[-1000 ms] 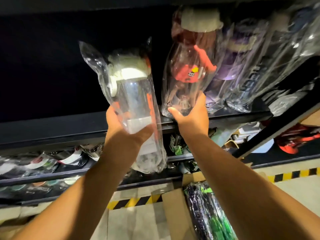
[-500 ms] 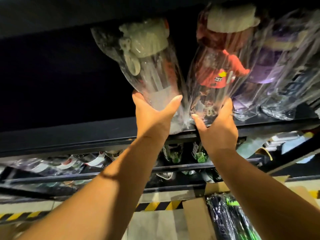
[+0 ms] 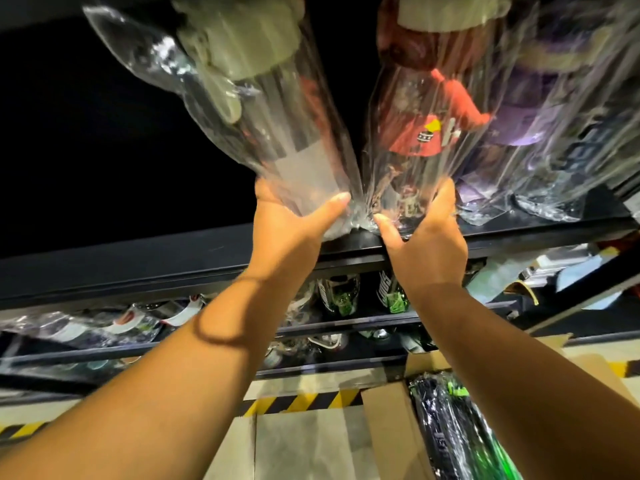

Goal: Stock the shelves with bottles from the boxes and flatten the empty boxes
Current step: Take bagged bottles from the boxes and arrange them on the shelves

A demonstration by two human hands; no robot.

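Left hand (image 3: pixel 294 230) clamped round the base of the wrapped clear bottle (image 3: pixel 277 133); right hand (image 3: pixel 426 244) round the red bottle (image 3: pixel 426 133) - both bottles side by side, wrappers touching, bases at the top shelf's (image 3: pixel 173 258) near edge. Open box (image 3: pixel 391 431) below, right.

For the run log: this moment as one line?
phase: shelving | left hand: grips white-lidded bottle base, at top shelf edge | right hand: grips red-print bottle base | cardboard box: holds wrapped bottles
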